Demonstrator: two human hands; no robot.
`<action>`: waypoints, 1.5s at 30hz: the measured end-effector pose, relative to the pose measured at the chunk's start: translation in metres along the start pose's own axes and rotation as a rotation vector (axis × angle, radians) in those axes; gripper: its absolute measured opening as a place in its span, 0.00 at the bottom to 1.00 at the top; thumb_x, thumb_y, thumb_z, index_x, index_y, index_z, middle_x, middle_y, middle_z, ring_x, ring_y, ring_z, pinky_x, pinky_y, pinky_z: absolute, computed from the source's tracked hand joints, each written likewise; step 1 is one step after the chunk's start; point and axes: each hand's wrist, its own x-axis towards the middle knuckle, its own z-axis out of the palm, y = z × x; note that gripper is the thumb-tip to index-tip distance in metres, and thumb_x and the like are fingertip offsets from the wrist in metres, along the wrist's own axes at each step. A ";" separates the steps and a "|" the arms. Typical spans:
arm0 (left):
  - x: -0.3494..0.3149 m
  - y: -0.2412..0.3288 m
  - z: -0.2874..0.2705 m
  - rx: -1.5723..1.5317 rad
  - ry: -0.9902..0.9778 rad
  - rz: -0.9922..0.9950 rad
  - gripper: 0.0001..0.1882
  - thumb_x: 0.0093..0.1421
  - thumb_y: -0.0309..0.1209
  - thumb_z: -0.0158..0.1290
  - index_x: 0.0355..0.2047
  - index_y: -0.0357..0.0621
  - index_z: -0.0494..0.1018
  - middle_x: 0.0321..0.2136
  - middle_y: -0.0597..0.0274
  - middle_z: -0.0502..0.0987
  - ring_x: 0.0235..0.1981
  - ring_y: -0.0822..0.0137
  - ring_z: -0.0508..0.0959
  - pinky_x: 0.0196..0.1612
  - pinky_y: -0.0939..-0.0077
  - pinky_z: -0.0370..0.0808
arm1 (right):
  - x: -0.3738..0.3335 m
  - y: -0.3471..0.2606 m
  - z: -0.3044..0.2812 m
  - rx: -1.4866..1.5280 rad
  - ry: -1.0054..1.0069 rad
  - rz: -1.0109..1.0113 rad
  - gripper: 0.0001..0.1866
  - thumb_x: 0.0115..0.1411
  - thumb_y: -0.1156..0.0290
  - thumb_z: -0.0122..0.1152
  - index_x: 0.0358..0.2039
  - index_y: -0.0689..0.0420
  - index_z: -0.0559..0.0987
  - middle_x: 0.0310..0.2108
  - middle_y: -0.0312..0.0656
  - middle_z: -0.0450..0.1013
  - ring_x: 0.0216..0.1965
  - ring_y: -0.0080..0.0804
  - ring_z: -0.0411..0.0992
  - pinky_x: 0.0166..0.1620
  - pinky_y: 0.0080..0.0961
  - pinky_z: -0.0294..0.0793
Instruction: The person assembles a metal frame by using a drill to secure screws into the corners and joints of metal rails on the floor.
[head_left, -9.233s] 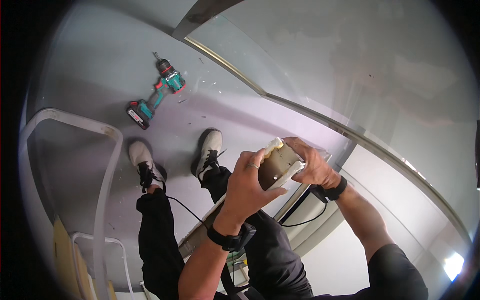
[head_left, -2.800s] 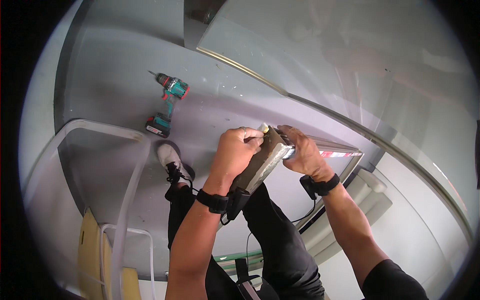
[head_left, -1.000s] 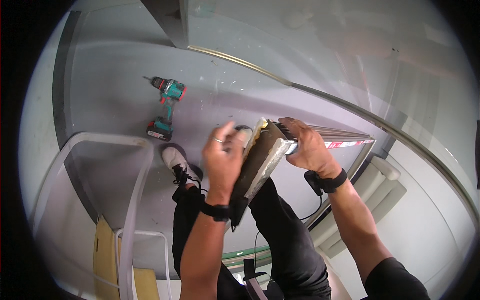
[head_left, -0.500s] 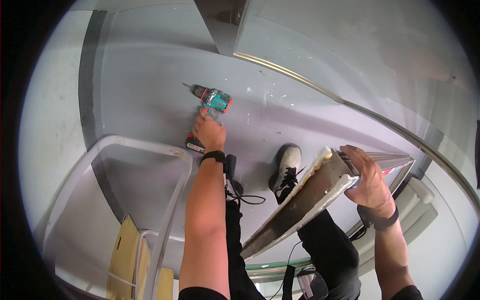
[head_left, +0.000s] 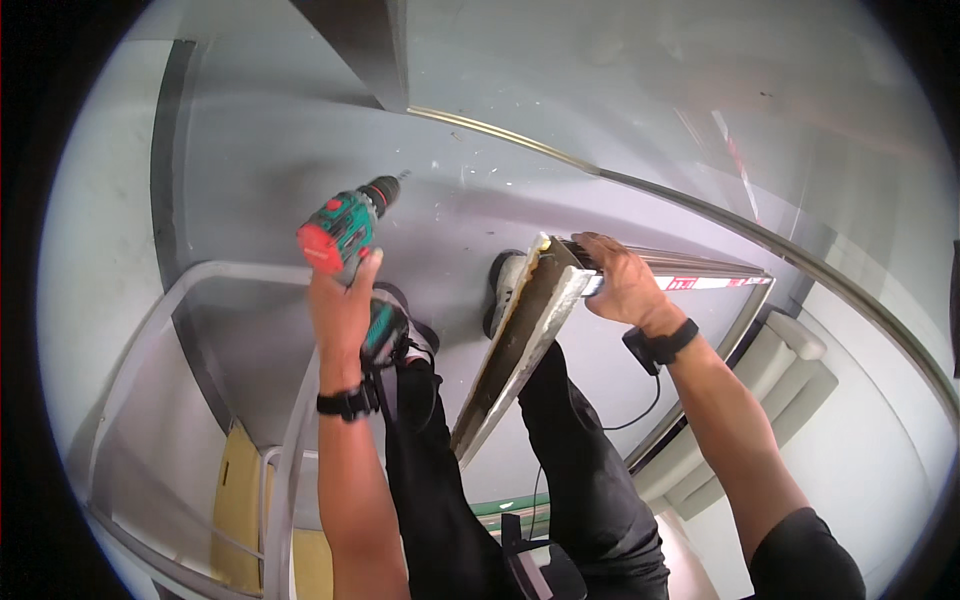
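A green, red and black cordless drill (head_left: 348,230) is gripped by its handle in my left hand (head_left: 341,305), lifted off the floor. Its thin bit points up and to the right, away from me. My right hand (head_left: 628,285) is wrapped over the top end of a long metal channel (head_left: 530,325) with a brown inside and rough white and yellowish residue along its edges. That channel slants down between my legs. Beyond the right hand runs a metal frame rail (head_left: 705,275) with red and white labels, joined to a side bar at its far corner.
At the left stands a grey tubular frame (head_left: 235,270) with a yellowish board (head_left: 240,490) behind it. A glass panel with a brass-coloured bottom edge (head_left: 500,132) crosses the far right. Pale padded cushions (head_left: 760,400) lie at the right. My shoes (head_left: 505,290) are on the grey floor.
My left hand has raised the drill off the floor and swung it round, so the bit now points right instead of left. The right hand still holds the channel; the view has shifted.
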 end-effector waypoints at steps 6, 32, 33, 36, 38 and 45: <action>-0.046 0.067 -0.028 -0.410 -0.359 -0.126 0.12 0.60 0.28 0.58 0.43 0.36 0.77 0.34 0.63 0.80 0.23 0.76 0.74 0.29 0.77 0.73 | 0.002 -0.001 -0.001 -0.035 -0.015 -0.003 0.37 0.43 0.73 0.63 0.59 0.61 0.71 0.56 0.55 0.72 0.59 0.50 0.69 0.63 0.36 0.69; -0.073 0.051 0.009 -0.444 -0.536 -0.277 0.16 0.59 0.29 0.61 0.45 0.39 0.73 0.34 0.63 0.82 0.21 0.76 0.74 0.25 0.78 0.73 | 0.003 -0.002 -0.003 0.018 -0.006 -0.017 0.35 0.43 0.72 0.64 0.56 0.61 0.73 0.52 0.53 0.74 0.54 0.50 0.72 0.59 0.36 0.72; -0.073 0.050 0.010 -0.445 -0.536 -0.276 0.16 0.59 0.29 0.61 0.45 0.39 0.73 0.34 0.63 0.82 0.21 0.76 0.74 0.25 0.78 0.73 | 0.003 -0.003 -0.002 0.018 0.004 -0.018 0.35 0.43 0.72 0.64 0.56 0.60 0.73 0.52 0.53 0.74 0.54 0.51 0.72 0.58 0.36 0.73; -0.073 0.046 0.011 -0.474 -0.529 -0.273 0.15 0.59 0.28 0.61 0.46 0.39 0.73 0.34 0.63 0.82 0.21 0.76 0.74 0.25 0.79 0.72 | 0.003 -0.001 0.000 0.013 0.024 -0.030 0.35 0.43 0.72 0.63 0.56 0.60 0.73 0.52 0.53 0.74 0.54 0.51 0.72 0.58 0.36 0.73; -0.075 0.047 0.012 -0.412 -0.526 -0.263 0.16 0.59 0.28 0.62 0.47 0.40 0.73 0.35 0.63 0.82 0.24 0.76 0.76 0.27 0.81 0.73 | 0.003 -0.001 0.000 0.007 0.034 -0.041 0.34 0.43 0.72 0.63 0.56 0.60 0.73 0.52 0.53 0.74 0.54 0.51 0.72 0.58 0.37 0.73; -0.076 0.057 0.010 -0.321 -0.513 -0.119 0.19 0.59 0.27 0.62 0.50 0.39 0.72 0.39 0.61 0.83 0.38 0.70 0.82 0.43 0.72 0.78 | 0.002 -0.001 0.001 -0.002 0.038 -0.044 0.34 0.44 0.73 0.63 0.56 0.59 0.73 0.52 0.52 0.74 0.55 0.51 0.72 0.58 0.37 0.73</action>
